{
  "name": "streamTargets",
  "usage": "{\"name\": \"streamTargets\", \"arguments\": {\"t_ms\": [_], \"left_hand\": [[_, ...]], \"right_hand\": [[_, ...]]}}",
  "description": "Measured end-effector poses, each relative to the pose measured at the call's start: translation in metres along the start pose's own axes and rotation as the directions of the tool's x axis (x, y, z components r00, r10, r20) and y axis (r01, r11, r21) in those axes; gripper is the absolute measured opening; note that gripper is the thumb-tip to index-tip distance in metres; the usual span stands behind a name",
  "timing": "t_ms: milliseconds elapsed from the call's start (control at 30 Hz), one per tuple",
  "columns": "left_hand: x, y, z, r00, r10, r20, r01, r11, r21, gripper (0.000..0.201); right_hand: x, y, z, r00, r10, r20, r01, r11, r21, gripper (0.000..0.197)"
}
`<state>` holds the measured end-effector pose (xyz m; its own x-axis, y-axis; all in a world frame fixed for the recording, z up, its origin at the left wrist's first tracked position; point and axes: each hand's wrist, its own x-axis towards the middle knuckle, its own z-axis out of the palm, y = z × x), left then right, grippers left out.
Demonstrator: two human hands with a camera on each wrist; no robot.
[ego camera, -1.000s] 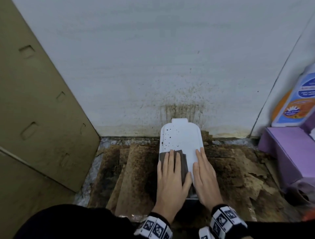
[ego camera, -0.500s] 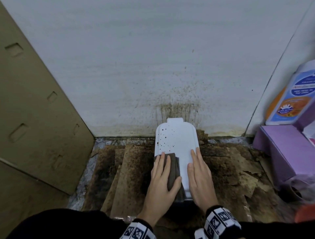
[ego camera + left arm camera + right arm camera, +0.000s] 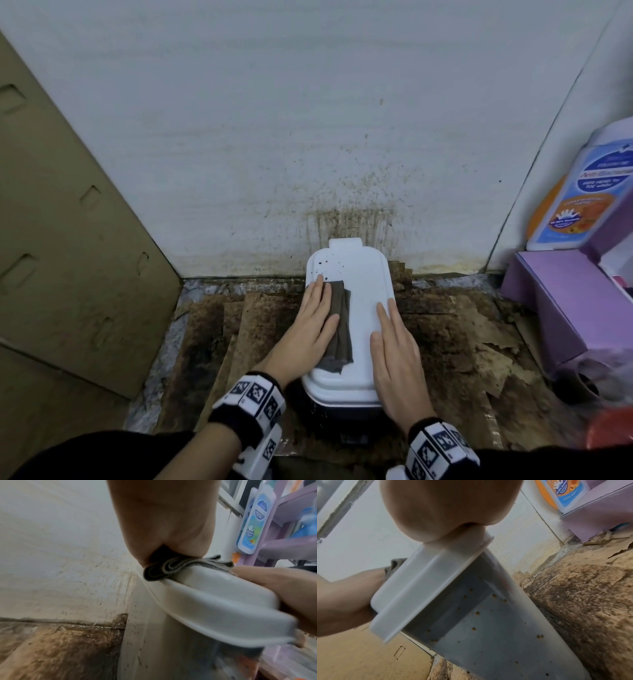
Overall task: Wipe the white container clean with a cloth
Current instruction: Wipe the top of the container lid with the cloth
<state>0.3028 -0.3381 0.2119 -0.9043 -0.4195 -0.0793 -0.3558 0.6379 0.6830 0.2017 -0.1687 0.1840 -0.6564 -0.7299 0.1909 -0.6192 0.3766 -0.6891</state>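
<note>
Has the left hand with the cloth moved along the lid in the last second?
Yes. The left hand has pushed the cloth up the white container lid, toward the wall; its fingertips now reach the dark specks.

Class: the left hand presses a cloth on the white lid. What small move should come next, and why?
Probably push the cloth forward under the left hand onto the dark specks at the lid's far left corner, since they remain unwiped just beyond the fingertips, while the right hand steadies the white container.

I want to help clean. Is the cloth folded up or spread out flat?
Folded. The left wrist view shows the cloth doubled into layers under the left hand, on the white container.
</note>
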Motion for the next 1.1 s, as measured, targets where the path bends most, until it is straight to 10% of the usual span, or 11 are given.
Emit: {"name": "streamTargets", "arguments": {"t_ms": [1100], "left_hand": [[-0.045, 0.017, 0.034, 0.991, 0.044, -0.128, -0.020, 0.982, 0.186, 0.060]], "right_hand": [[-0.003, -0.002, -0.004, 1.000, 0.007, 0.002, -0.007, 0.999, -0.051, 0.055]]}}
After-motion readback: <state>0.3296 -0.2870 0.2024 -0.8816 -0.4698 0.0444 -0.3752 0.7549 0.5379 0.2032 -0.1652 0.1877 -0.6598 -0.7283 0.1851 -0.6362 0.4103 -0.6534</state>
